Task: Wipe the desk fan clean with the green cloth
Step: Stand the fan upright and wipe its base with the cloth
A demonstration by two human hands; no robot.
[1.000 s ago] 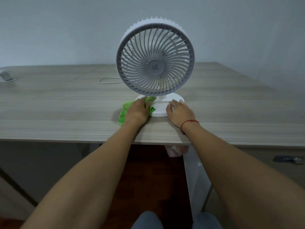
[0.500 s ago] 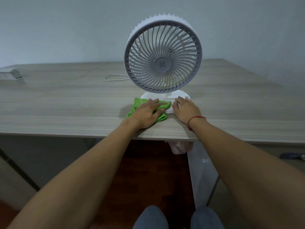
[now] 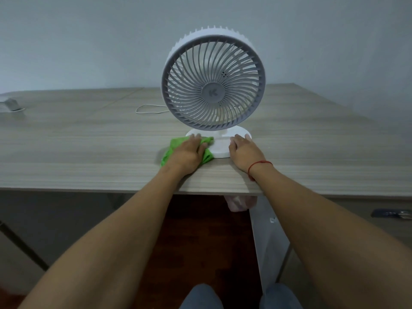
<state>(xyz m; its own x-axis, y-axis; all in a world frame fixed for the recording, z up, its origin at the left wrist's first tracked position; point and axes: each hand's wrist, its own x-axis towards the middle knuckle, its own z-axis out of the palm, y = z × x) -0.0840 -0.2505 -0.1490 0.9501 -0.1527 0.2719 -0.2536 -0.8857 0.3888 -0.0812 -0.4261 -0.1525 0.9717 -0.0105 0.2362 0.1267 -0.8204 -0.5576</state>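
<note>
Wood-grain table (image 3: 89, 148) — my left hand (image 3: 189, 152) lies flat, pressing green cloth (image 3: 171, 148) against the fan's base (image 3: 219, 148); right hand (image 3: 244, 150) open, steadying it. I judge grille (image 3: 213, 79) unwiped.

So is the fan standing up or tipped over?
Standing up. The desk fan sits upright with its round base flat on the desk.

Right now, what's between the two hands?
In the head view, only the front part of the fan's white round base lies between the left hand, flat on the green cloth, and the right hand. Nothing else there.
</note>
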